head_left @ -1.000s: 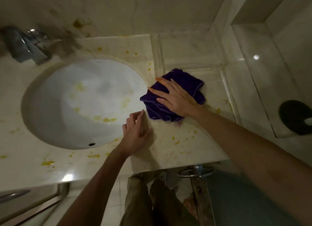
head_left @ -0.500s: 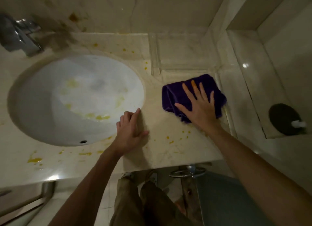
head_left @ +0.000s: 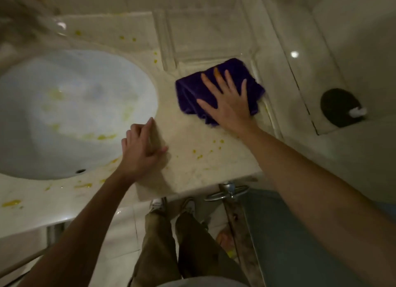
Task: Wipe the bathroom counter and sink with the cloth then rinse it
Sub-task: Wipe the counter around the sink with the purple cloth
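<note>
A purple cloth (head_left: 192, 93) lies bunched on the pale marble counter (head_left: 192, 168), to the right of the white oval sink (head_left: 64, 115). My right hand (head_left: 227, 102) presses flat on the cloth with its fingers spread. My left hand (head_left: 141, 149) rests on the counter at the sink's right rim, fingers together, holding nothing. Yellow stains dot the sink bowl and the counter (head_left: 199, 155) in front of the cloth.
A blurred tap (head_left: 25, 20) stands at the far left behind the sink. A raised marble ledge (head_left: 203, 35) lies behind the cloth. A dark round object (head_left: 340, 106) sits on the floor at right. A metal towel ring (head_left: 227, 193) hangs below the counter edge, above my legs.
My right hand has slid the cloth to the right, away from the sink rim, toward the counter's right edge. My left hand has stayed at the sink rim.
</note>
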`<control>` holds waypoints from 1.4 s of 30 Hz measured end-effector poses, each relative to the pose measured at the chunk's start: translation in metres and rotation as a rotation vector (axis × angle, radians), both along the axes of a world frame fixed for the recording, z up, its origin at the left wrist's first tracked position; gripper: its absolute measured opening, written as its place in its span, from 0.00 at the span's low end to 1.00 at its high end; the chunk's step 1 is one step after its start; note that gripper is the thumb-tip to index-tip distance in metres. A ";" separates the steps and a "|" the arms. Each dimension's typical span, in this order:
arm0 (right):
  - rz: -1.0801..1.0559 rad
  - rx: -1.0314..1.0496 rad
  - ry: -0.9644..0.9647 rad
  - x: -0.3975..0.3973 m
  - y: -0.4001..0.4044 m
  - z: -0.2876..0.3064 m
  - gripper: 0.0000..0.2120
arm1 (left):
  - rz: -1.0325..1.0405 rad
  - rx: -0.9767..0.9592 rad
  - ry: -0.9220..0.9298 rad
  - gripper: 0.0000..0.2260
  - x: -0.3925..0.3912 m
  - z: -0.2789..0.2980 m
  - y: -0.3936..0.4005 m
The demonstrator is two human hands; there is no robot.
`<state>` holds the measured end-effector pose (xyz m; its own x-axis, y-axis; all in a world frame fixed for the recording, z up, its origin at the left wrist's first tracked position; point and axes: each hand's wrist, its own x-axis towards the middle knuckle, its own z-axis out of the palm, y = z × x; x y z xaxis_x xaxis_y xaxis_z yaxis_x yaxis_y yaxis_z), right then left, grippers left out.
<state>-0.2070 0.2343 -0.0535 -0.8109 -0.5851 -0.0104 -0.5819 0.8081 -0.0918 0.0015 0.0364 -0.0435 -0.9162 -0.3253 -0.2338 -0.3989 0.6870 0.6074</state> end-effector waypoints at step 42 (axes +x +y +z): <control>-0.004 0.080 -0.073 0.169 0.006 0.005 0.39 | -0.237 -0.277 -0.016 0.39 0.120 0.029 -0.101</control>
<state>-0.0382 0.2401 -0.0484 -0.8089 -0.5765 -0.1156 -0.5724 0.8170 -0.0688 0.1212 -0.0641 -0.0148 -0.9707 -0.1573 -0.1815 -0.2168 0.8991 0.3804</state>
